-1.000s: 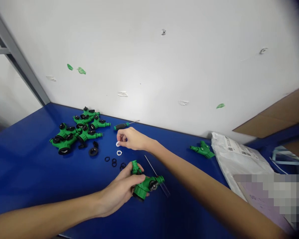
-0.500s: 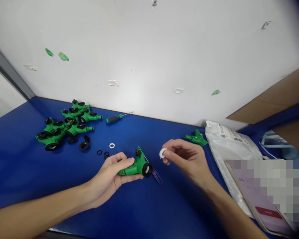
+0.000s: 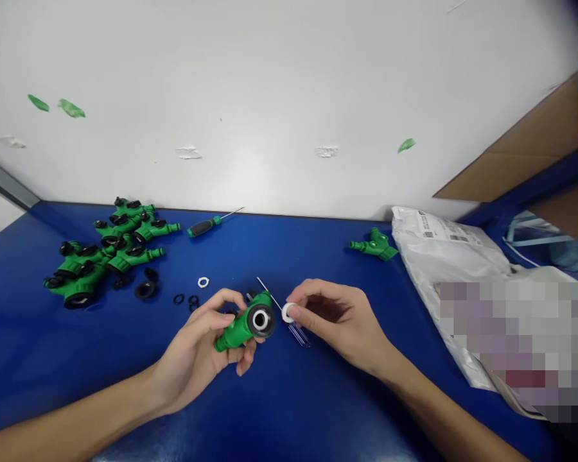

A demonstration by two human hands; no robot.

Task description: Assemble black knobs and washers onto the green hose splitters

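My left hand (image 3: 207, 333) is closed around a green hose splitter (image 3: 234, 332). The splitter's round black-rimmed opening, with a white ring inside, faces up toward me. Between thumb and fingers of my right hand (image 3: 337, 321) is a small white ring (image 3: 288, 312), held just right of that opening and apart from it. Beneath and between the hands lies a screwdriver with a clear purple handle (image 3: 299, 335), its thin shaft pointing up and left. Another white ring (image 3: 203, 282) and black rubber rings (image 3: 178, 299) lie beyond my left hand.
Several green splitters with black valves (image 3: 125, 256) are clustered at the left, near black caps (image 3: 146, 290). A green-handled screwdriver (image 3: 205, 226) lies by the white wall (image 3: 270, 96). A green splitter body (image 3: 374, 245) rests beside a white plastic parcel (image 3: 443, 269) on the blue table (image 3: 250, 410).
My left hand has turned the splitter so its opening faces me more. The right hand has brought the white ring left, closer to it. The camera view has shifted.
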